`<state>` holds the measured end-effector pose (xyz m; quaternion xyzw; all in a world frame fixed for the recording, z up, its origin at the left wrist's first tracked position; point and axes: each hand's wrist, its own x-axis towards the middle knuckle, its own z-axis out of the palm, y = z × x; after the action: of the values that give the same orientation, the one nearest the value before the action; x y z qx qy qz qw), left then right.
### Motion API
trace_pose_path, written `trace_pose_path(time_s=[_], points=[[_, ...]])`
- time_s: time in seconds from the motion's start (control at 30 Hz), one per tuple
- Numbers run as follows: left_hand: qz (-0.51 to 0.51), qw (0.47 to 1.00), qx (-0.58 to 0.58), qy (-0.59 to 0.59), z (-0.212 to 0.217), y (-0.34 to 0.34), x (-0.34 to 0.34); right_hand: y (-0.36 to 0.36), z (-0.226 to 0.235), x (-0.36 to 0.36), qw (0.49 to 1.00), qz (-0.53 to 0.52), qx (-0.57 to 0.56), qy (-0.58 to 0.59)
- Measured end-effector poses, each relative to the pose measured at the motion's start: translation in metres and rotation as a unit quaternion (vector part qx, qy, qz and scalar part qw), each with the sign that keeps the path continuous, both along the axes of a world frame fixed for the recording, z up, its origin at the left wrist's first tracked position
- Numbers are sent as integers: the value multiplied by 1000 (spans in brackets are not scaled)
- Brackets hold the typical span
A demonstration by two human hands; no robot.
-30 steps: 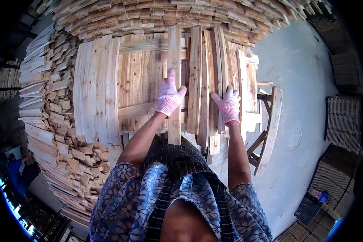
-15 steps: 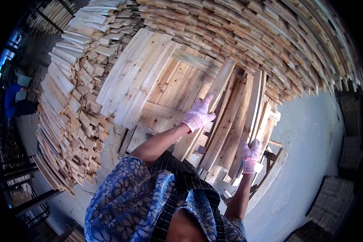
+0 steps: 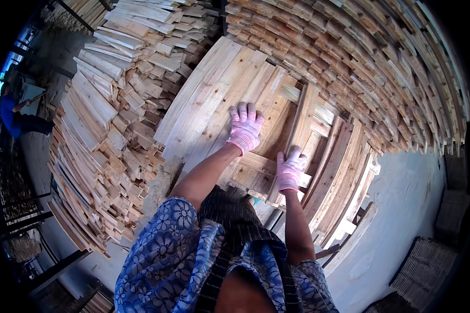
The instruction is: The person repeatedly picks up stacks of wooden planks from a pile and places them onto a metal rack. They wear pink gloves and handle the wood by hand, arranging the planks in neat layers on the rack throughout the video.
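My left hand [image 3: 245,127], in a pink and white knit glove, lies flat with fingers spread on a row of pale wooden boards [image 3: 209,99] laid side by side. Close to its right, my right hand [image 3: 291,169], gloved alike, grips the near part of a long wooden board [image 3: 303,117] tilted up on its edge. Between the hands, a gap shows crosswise wooden slats [image 3: 258,163] beneath. Further right, several loose boards [image 3: 331,161] lie lengthwise on the same stack.
A heap of short wood offcuts [image 3: 136,104] rises on the left. Tall layered lumber stacks [image 3: 350,68] stand behind and to the right. Grey concrete floor [image 3: 402,193] shows at right. At far left, a person in blue [image 3: 10,112] is bent forward.
My left hand has let go of a raised board and now presses flat on the row, which reaches further right. My right hand has moved left, holding a board.
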<state>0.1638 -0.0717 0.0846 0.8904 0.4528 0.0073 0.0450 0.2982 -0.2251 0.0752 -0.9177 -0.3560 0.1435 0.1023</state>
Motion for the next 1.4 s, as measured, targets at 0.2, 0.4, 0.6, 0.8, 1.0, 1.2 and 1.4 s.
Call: trace_pose_path(time_s=[0.2,0.4,0.6,0.8,1.0,1.2,1.4], points=[[50,972,110,-203,-2,112,-119,13,-4,2,990,-32,135,37],[132,966,-186,-121,-99,187,-246,95,17,-101,990,-60,76,105],[217,960,-81,-160,-70,172,-193,39,50,1,995,8,-37,97],[-4,928,-190,-321,-1,40,-62,-89,33,112,967,-212,-101,-96],[-143,946,-278,-86,22,-98,96,-100,10,135,977,-129,-116,-123],[12,915,-387,-114,4,-141,175,-139,45,162,982,-71,163,68],[122,836,-469,-256,-17,-148,224,-226,68,282,921,-120,282,241]])
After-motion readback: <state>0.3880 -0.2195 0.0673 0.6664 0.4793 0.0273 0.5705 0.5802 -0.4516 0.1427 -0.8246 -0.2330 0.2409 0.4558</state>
